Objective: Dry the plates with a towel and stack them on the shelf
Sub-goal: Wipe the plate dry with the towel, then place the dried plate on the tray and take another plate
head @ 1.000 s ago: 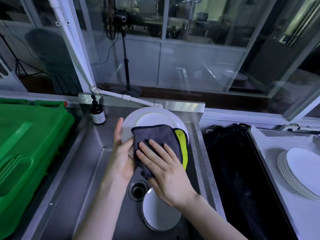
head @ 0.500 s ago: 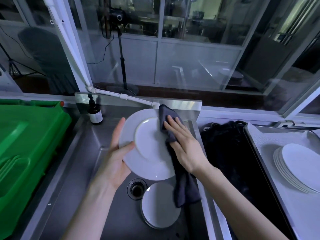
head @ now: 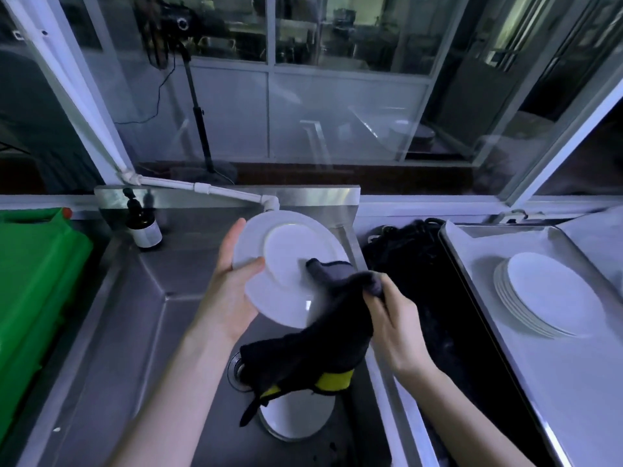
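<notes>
Round white plate (head: 290,251) held tilted above sink (head: 141,332), foot-ring side facing camera. Dark grey towel (head: 323,342) with yellow edge, bunched, top end touching the plate, the rest hanging. second plate (head: 300,416) flat in sink bottom, partly behind towel. plate stack (head: 553,294) on tray (head: 573,382), right.

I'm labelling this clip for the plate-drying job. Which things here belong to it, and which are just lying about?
Job: held plate in the left hand; towel gripped by the right hand; second plate lying in the sink; plate stack on the tray at right.
Lying about: green crate; brown pump bottle; white water pipe.
</notes>
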